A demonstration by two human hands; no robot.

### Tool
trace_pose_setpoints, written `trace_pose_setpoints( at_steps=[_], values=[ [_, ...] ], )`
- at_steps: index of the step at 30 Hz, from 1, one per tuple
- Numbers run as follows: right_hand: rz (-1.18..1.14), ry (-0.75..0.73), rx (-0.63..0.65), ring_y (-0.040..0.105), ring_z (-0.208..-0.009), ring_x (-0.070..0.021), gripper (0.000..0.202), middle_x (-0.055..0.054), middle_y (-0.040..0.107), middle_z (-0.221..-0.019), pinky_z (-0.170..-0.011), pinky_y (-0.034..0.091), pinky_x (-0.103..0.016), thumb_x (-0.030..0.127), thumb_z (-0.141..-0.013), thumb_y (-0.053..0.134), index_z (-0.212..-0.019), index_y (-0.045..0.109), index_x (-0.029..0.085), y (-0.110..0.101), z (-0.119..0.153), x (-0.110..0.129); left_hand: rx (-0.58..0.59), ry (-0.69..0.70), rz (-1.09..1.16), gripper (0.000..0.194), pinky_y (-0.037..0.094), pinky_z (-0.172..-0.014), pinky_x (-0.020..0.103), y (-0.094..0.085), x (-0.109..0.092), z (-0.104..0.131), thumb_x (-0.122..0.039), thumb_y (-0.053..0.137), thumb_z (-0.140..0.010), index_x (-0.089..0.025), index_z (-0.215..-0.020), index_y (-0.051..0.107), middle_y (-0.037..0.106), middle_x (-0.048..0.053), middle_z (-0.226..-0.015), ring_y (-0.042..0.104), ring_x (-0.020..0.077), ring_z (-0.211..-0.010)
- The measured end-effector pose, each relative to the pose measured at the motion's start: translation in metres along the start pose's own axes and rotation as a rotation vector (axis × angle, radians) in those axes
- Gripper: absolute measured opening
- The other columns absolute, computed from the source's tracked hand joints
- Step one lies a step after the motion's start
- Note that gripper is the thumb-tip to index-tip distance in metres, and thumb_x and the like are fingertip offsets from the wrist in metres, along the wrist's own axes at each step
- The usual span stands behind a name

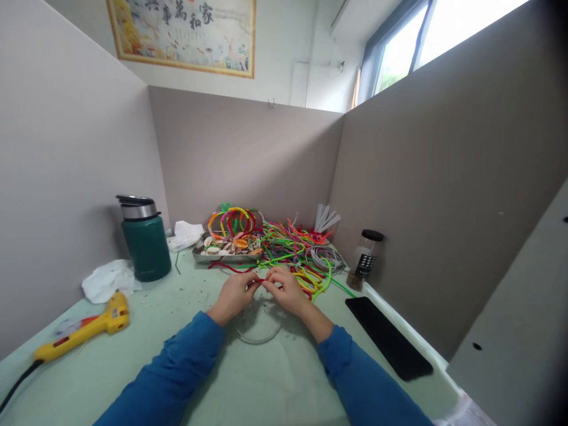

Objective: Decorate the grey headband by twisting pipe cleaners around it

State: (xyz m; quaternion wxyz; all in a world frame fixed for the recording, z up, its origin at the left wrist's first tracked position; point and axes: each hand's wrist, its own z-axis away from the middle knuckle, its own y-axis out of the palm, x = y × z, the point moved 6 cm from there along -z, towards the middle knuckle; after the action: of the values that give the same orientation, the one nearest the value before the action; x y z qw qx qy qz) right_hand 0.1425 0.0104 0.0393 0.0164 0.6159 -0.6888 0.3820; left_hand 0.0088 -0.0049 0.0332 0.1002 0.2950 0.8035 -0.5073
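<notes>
blue-sleeved left hand point(234, 296) and right hand point(289, 291) pinch red strand point(261, 280).

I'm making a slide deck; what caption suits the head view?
Left hand and right hand pinching a red strand before a heap of colourful strands, a yellow glue gun to the left.

The blue-sleeved left arm point(171, 376) and blue-sleeved right arm point(366, 378) are slanting inward; the bare left hand point(235, 294) and bare right hand point(289, 292) are facing each other, fingers point(277, 276) pinching close together.
</notes>
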Motion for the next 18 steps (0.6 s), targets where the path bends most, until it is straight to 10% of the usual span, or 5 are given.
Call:
trace_pose_setpoints(
  at_steps=[18],
  values=[
    [-0.078, -0.025, 0.170, 0.053, -0.078, -0.0160, 0.016, -0.002, 0.061, -0.073, -0.075, 0.040, -0.028, 0.031, -0.079, 0.060, -0.069, 0.062, 0.019, 0.012, 0.003, 0.007, 0.008, -0.131, -0.193, 0.020, 0.030, -0.060, 0.023, -0.003, 0.008, 0.000, -0.023, 0.049, -0.076, -0.021, -0.082, 0.068, 0.069, 0.006, -0.079, 0.058, 0.0164, -0.073]
  ],
)
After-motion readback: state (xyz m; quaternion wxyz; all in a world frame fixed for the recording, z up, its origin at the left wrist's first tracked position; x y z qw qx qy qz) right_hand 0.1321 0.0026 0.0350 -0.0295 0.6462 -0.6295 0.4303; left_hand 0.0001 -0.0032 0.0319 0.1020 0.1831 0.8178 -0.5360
